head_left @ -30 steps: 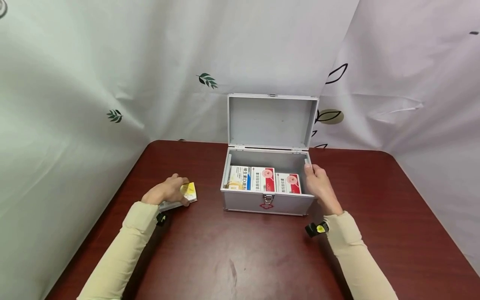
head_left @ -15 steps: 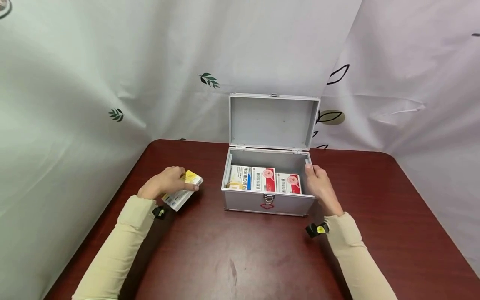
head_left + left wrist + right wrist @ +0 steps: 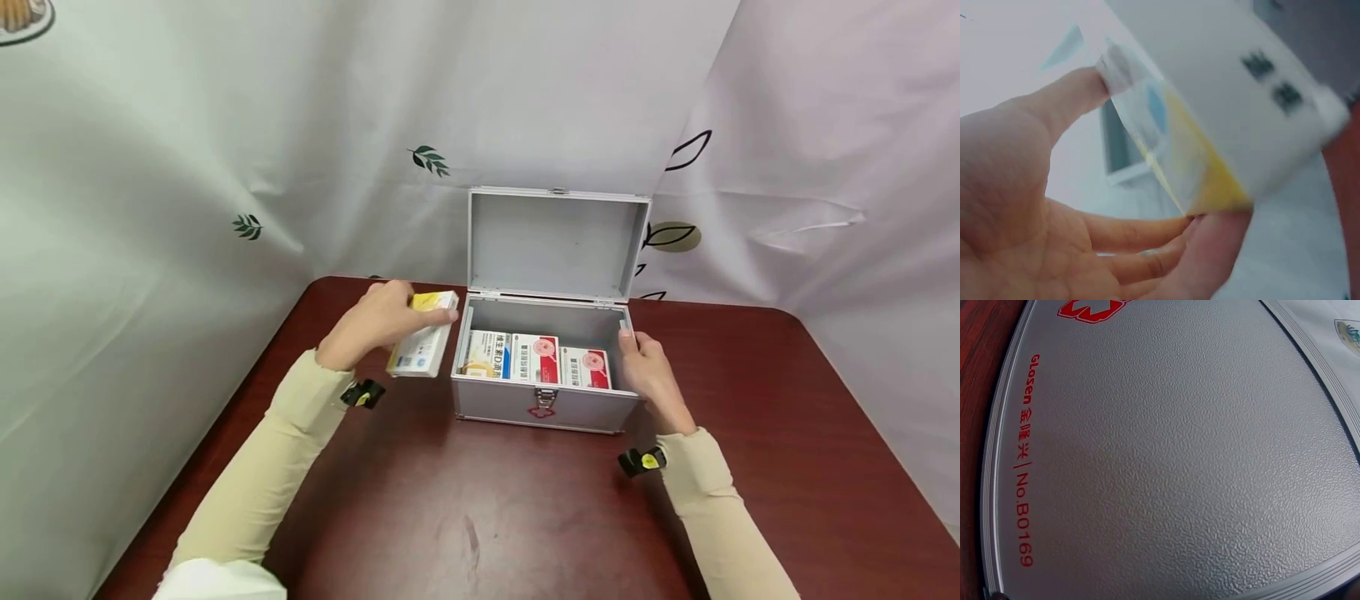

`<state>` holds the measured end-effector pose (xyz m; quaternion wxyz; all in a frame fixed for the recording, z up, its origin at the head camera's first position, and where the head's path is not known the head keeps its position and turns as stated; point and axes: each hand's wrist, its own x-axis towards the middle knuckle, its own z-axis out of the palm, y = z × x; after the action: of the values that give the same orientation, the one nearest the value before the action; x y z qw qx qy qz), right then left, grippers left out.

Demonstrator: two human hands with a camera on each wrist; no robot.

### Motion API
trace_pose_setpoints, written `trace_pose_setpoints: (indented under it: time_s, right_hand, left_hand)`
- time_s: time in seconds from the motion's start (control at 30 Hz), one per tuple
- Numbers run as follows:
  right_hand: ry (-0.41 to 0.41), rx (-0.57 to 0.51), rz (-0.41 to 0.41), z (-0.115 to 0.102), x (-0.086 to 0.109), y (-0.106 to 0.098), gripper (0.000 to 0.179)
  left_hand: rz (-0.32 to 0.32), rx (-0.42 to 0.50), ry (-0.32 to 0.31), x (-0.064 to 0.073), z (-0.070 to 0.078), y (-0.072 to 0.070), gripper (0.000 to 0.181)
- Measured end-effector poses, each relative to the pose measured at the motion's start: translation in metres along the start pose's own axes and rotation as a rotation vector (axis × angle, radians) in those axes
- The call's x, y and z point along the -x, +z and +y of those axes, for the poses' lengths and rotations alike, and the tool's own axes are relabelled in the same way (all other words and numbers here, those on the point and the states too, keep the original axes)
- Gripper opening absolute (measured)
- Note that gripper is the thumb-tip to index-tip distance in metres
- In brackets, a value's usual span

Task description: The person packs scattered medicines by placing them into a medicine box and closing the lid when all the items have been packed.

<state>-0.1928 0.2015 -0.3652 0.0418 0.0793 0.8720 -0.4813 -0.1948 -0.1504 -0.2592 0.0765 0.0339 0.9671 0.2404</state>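
My left hand (image 3: 378, 323) pinches a white and yellow medicine box (image 3: 426, 346) between thumb and fingers, raised above the table just left of the silver first-aid case (image 3: 495, 400). In the left wrist view that medicine box (image 3: 1229, 94) is blurred, with the thumb on one edge and fingertips on the other. The case stands with its lid (image 3: 555, 246) up. Inside, a vitamin D box (image 3: 487, 354) and two red and white medicine boxes (image 3: 534, 358) stand in a row. My right hand (image 3: 651, 371) grips the case's right rim; the right wrist view shows only the case's textured side (image 3: 1179, 450).
The case rests on a dark red wooden table (image 3: 480, 508) near its back edge. Behind and on both sides hangs a pale curtain (image 3: 360, 125) with leaf prints. Some room shows inside the case, behind and right of the boxes.
My left hand has lifted the medicine box off the table and carried it right and away from me, up beside the case. My right hand has stayed on the rim.
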Motion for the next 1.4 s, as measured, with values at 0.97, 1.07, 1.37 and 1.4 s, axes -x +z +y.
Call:
trace_pose_setpoints:
  time_s: [0.97, 1.07, 1.37, 1.4]
  right_hand:
    - [-0.007, -0.002, 0.033, -0.004, 0.006, 0.001, 0.062]
    - [0.001, -0.01, 0.028, -0.006, 0.005, 0.005, 0.06]
    - [-0.024, -0.003, 0.047, -0.005, 0.006, 0.007, 0.057]
    - [-0.027, -0.001, 0.051, -0.005, 0.006, 0.007, 0.058]
  left_hand:
    - [-0.375, -0.041, 0.058, -0.083, 0.153, 0.115, 0.052]
    - [-0.37, -0.087, 0.035, -0.085, 0.156, 0.12, 0.055]
    - [-0.337, -0.261, 0.1, -0.09, 0.157, 0.133, 0.056]
    - [-0.331, -0.285, 0.116, -0.09, 0.158, 0.134, 0.056]
